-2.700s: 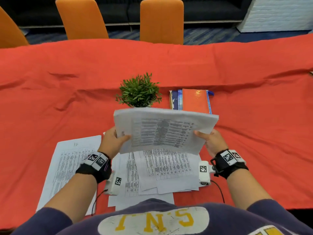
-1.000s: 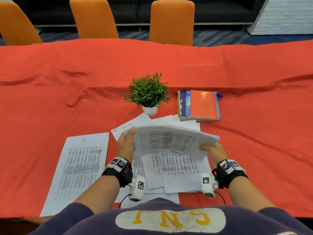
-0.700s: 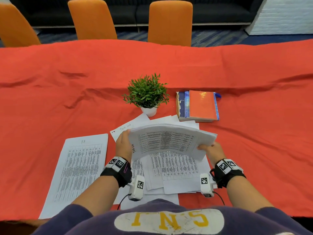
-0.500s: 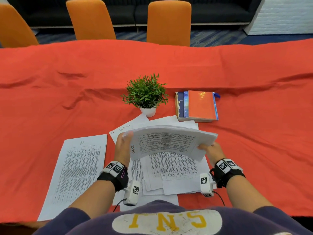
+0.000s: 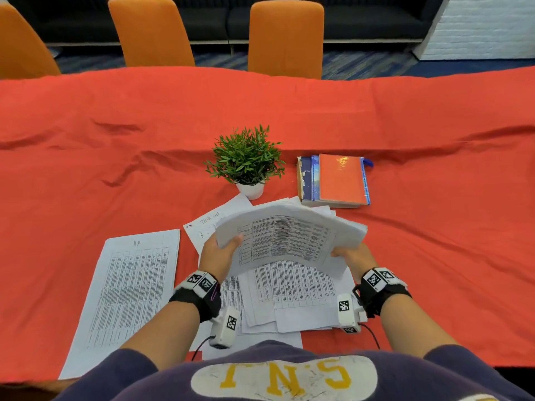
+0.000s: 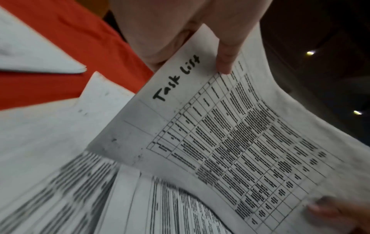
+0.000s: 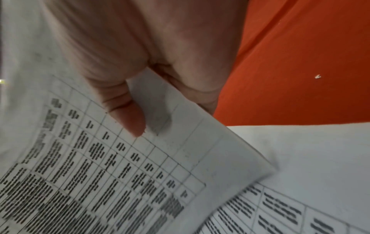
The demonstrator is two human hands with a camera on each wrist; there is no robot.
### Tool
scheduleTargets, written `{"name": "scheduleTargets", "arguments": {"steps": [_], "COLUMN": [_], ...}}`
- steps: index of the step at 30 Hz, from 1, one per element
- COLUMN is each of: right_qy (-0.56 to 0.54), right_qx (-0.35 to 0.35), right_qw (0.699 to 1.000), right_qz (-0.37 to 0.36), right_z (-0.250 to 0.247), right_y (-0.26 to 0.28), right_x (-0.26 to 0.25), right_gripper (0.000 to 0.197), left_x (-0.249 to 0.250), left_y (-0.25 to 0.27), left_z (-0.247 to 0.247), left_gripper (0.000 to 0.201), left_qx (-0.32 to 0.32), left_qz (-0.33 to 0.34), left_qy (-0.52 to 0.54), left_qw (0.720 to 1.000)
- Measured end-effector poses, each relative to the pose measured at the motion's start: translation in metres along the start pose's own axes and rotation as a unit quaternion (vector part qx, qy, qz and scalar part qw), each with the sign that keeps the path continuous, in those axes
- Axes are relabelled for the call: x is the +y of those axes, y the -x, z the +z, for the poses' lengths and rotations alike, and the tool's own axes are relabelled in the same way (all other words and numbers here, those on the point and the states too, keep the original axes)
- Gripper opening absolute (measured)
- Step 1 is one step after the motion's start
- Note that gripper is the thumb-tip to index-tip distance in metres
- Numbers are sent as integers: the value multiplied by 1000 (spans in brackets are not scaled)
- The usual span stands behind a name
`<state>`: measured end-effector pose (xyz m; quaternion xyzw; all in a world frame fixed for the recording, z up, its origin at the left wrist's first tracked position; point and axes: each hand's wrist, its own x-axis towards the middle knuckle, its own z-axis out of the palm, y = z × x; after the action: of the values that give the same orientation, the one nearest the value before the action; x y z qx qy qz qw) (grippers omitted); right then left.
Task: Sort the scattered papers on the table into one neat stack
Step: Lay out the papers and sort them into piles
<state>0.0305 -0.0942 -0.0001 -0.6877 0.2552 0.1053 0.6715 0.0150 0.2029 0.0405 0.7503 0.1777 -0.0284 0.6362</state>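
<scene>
I hold a bundle of printed sheets [image 5: 289, 241] just above the table, bowed in the middle. My left hand [image 5: 220, 253] grips its left edge, thumb on the top page headed "Task list" [image 6: 176, 82]. My right hand [image 5: 350, 256] pinches its right edge, thumb [image 7: 130, 117] on top. Under the bundle lie several overlapping printed papers [image 5: 289, 293]. A handwritten note [image 5: 208, 224] pokes out behind them. One separate printed sheet [image 5: 130, 293] lies flat to the left.
A small potted plant [image 5: 246, 160] and a stack of books with an orange cover [image 5: 338, 178] stand just behind the papers. An orange-red cloth [image 5: 115, 140] covers the table. Orange chairs [image 5: 286, 36] line the far side.
The bundle has come down from chest height to just above the papers on the table. My left hand shifted its grip along the left edge; the right hand kept its hold.
</scene>
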Motion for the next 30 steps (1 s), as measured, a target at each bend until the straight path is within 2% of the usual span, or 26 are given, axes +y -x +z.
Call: {"name": "scheduleTargets", "arguments": {"steps": [2,4,6,8,9,11,13,14,15,17,20,21,23,25,27,30], "right_qy": [9,31,73,154,209,310,385,400,388,336,227,192,127,80,51,28], "right_qx": [1,33,97,95,66,-22,-93,-116,-131,-131,-105,-104,-109,-122,-103,-80], "right_qw": [1000,997,985,957,937,891,854,847,858,889,933,943,957,967,977,982], "right_qz": [-12,-57,-123,-225,-273,-331,-337,-329,-310,-282,-260,-252,-237,-207,-180,-171], "right_z": [-6,-15,-21,-16,-7,19,42,48,51,45,27,24,26,34,45,61], "right_y": [-2,-6,-2,9,18,33,42,46,50,50,44,43,44,46,43,45], "right_x": [-9,-22,-47,-78,-94,-121,-135,-140,-144,-147,-145,-142,-136,-125,-108,-89], "right_gripper": [38,57,84,95,93,75,40,20,9,11,17,21,12,9,12,14], "left_x": [14,31,48,67,74,93,109,116,123,131,128,123,112,99,91,87], "left_y": [-2,-2,-4,-5,-6,-4,2,4,7,6,0,-3,-3,-2,0,8], "left_z": [-2,-6,-8,-9,-8,-4,1,2,2,-8,-32,-37,-35,-23,-10,1], "left_gripper": [21,12,4,11,15,12,15,15,14,14,17,15,15,18,15,19], "left_qx": [3,-3,-15,-36,-50,-71,-83,-88,-89,-84,-49,-37,-39,-45,-22,44], "left_qz": [41,97,155,210,234,273,300,308,315,297,231,206,154,116,103,124], "left_qy": [-31,-81,-128,-172,-199,-246,-262,-259,-254,-212,-106,-70,26,104,103,56], "left_qw": [999,992,979,962,951,927,914,911,910,927,966,975,987,987,989,990]}}
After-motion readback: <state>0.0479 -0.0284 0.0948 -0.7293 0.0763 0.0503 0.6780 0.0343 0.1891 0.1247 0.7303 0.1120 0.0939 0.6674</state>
